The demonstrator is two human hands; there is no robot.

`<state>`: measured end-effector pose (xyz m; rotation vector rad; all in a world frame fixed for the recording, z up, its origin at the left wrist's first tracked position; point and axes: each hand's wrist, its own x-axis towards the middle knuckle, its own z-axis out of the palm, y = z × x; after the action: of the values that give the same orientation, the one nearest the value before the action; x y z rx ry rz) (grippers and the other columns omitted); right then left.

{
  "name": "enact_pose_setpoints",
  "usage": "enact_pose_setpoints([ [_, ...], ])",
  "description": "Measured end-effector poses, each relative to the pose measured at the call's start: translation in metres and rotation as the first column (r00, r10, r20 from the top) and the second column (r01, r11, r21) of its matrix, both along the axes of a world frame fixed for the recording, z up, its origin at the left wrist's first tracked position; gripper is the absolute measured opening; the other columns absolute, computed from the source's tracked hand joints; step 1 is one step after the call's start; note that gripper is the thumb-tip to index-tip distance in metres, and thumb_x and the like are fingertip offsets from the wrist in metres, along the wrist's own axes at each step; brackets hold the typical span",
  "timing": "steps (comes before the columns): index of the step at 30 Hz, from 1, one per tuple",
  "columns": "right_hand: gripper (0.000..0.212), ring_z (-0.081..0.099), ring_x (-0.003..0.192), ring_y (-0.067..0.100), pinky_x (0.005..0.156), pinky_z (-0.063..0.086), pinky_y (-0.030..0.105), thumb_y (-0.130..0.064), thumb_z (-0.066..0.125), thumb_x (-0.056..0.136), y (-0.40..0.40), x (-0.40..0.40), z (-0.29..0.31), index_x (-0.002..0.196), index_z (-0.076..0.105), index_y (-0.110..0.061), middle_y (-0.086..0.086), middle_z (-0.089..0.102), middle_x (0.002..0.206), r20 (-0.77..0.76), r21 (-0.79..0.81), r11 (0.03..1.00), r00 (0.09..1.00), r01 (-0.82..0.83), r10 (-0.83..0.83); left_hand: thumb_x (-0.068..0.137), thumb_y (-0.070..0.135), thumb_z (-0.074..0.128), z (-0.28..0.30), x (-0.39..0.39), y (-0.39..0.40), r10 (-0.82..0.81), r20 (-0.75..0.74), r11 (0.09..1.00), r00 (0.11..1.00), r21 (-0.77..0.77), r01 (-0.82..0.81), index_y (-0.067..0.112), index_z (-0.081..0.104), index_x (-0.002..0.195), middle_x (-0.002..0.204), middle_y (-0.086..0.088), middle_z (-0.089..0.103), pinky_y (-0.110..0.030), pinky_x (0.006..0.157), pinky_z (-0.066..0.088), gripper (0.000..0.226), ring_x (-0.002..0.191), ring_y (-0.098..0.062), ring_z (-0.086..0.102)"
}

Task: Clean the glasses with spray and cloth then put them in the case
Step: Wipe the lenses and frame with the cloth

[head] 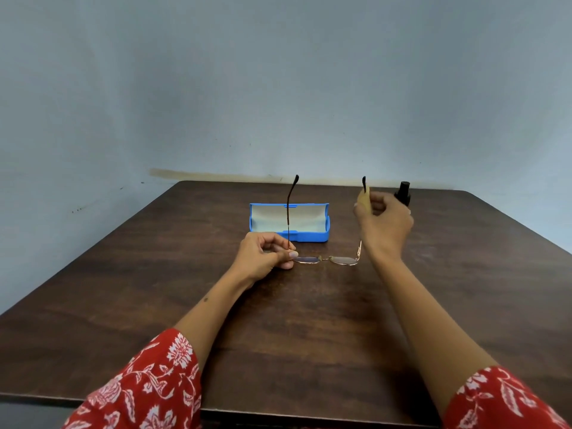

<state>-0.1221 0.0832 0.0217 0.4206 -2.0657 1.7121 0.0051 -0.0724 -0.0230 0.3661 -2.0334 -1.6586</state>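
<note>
Gold-rimmed glasses (325, 260) are held over the dark wooden table (154, 289), lenses down and both dark temple arms pointing up. My left hand (263, 258) pinches the frame at the left hinge. My right hand (382, 224) is raised beside the right temple arm and pinches a small yellowish cloth (362, 199) against it near the tip. Just behind the glasses lies an open blue case (289, 222) with a pale lining. A black spray bottle (403, 193) stands behind my right hand, partly hidden by it.
The table's back edge meets a pale blue-grey wall (278, 88). Bare wood spreads left, right and in front of the glasses. My forearms in red floral sleeves (148, 388) cross the near table edge.
</note>
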Motion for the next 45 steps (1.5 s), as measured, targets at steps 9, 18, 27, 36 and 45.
enact_pose_setpoints([
  [9, 0.016, 0.063, 0.077, 0.011, 0.072, 0.042, 0.016, -0.030, 0.062, 0.081, -0.002, -0.006, 0.017, 0.087, 0.069, -0.017, -0.009, 0.067, 0.074, -0.046, -0.053, 0.998, 0.999, 0.015, -0.018, 0.073, -0.003, 0.075, 0.000, -0.001, 0.000, -0.006, 0.012, 1.000, 1.000, -0.024, 0.006, 0.006, 0.068, 0.074, 0.058, -0.004, 0.069, -0.020, 0.060, 0.054, 0.011, 0.054, -0.013, 0.066],
  [18, 0.018, 0.060, 0.075, 0.009, 0.061, 0.035, 0.003, -0.019, 0.066, 0.078, 0.002, -0.005, -0.004, 0.093, 0.071, -0.012, -0.009, 0.063, 0.075, 0.000, -0.005, 1.000, 1.000, 0.020, -0.020, 0.072, -0.003, 0.075, 0.000, -0.001, 0.000, -0.002, 0.005, 1.000, 1.000, -0.013, 0.002, 0.004, 0.068, 0.074, 0.070, -0.015, 0.068, -0.025, 0.064, 0.058, 0.010, 0.058, -0.018, 0.067],
  [27, 0.014, 0.062, 0.069, 0.009, 0.064, 0.036, 0.000, -0.029, 0.062, 0.080, -0.002, -0.007, 0.017, 0.082, 0.069, -0.017, -0.007, 0.067, 0.071, -0.070, -0.062, 0.998, 0.997, 0.030, -0.035, 0.072, -0.003, 0.075, -0.001, -0.002, 0.000, 0.002, 0.019, 1.000, 1.000, -0.012, -0.001, 0.004, 0.067, 0.072, 0.072, -0.017, 0.069, -0.029, 0.068, 0.058, 0.010, 0.061, -0.022, 0.067],
  [36, 0.029, 0.062, 0.076, 0.006, 0.067, 0.043, 0.008, -0.035, 0.058, 0.078, 0.001, 0.006, 0.039, 0.092, 0.069, -0.012, -0.003, 0.071, 0.082, -0.193, -0.240, 0.970, 0.978, 0.026, -0.074, 0.072, -0.003, 0.075, 0.000, -0.001, 0.001, 0.007, 0.034, 1.000, 0.999, -0.001, -0.007, 0.003, 0.068, 0.074, 0.074, -0.014, 0.070, -0.025, 0.064, 0.058, 0.010, 0.059, -0.017, 0.067],
  [45, 0.017, 0.062, 0.067, 0.004, 0.063, 0.045, 0.012, -0.041, 0.062, 0.085, -0.018, 0.054, 0.029, 0.089, 0.069, -0.026, -0.005, 0.069, 0.079, -0.295, -0.205, 0.963, 0.949, -0.177, 0.112, 0.071, -0.002, 0.077, -0.002, -0.003, 0.000, 0.031, 0.027, 1.000, 0.999, 0.005, -0.031, 0.007, 0.068, 0.069, 0.074, -0.011, 0.071, -0.024, 0.063, 0.058, 0.013, 0.060, -0.018, 0.069],
])
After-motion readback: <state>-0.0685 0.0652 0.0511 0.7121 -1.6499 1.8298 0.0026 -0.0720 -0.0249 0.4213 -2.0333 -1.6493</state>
